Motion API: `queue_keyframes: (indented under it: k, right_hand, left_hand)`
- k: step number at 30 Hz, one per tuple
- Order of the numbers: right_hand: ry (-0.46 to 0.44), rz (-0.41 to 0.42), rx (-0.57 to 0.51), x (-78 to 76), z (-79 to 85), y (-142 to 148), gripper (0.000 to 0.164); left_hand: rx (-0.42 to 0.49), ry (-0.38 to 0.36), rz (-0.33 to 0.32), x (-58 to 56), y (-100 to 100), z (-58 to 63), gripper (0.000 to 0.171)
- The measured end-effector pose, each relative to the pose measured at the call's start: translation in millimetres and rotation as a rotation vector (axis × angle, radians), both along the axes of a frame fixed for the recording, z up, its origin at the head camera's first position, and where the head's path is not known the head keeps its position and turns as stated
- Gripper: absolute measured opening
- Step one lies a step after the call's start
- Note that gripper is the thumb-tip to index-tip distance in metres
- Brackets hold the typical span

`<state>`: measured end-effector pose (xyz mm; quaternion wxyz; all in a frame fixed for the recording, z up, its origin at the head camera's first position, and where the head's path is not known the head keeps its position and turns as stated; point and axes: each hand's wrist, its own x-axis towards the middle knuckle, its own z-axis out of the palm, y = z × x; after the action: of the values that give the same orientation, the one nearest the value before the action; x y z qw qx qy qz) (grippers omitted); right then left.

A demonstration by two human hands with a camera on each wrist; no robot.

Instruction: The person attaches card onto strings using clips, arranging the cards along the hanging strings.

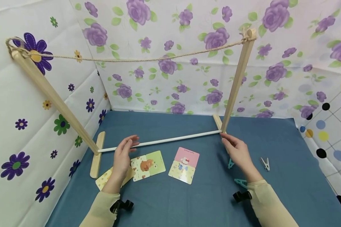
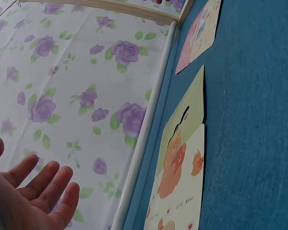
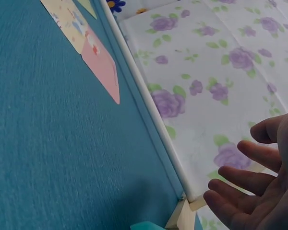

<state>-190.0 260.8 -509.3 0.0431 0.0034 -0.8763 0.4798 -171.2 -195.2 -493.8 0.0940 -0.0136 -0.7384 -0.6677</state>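
Note:
A wooden frame stands on the blue cloth, with a left post, a right post, a white rod low between them and a twine line sagging across their tops. My left hand hovers near the rod's left part, fingers loosely extended, holding nothing. Near the foot of the right post is my right hand; its fingers are apart and relaxed in the right wrist view, nothing in them. Between the hands lie a green-and-white bear card and a pink-and-yellow card.
A yellow card lies partly hidden under the left forearm. Two teal clothespins lie by the right wrist, one partly covered, and a grey clothespin lies farther right. Floral cloth walls enclose the back and sides.

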Motion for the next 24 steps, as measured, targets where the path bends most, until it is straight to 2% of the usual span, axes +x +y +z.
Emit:
queue_keyframes:
  k: [7,15,24]
  right_hand:
    - [0.004,-0.004,-0.004,1.6,-1.9,7,0.051]
    - [-0.011,-0.031,-0.065,2.6,-3.0,15,0.050]
    - [0.013,-0.024,-0.125,7.2,-0.4,15,0.050]
  left_hand:
    - [0.028,0.016,0.071,3.2,-12,-1.2,0.049]
    - [0.087,0.058,0.198,7.8,-24,-1.7,0.048]
    - [0.125,0.085,0.302,14.8,-37,-6.2,0.046]
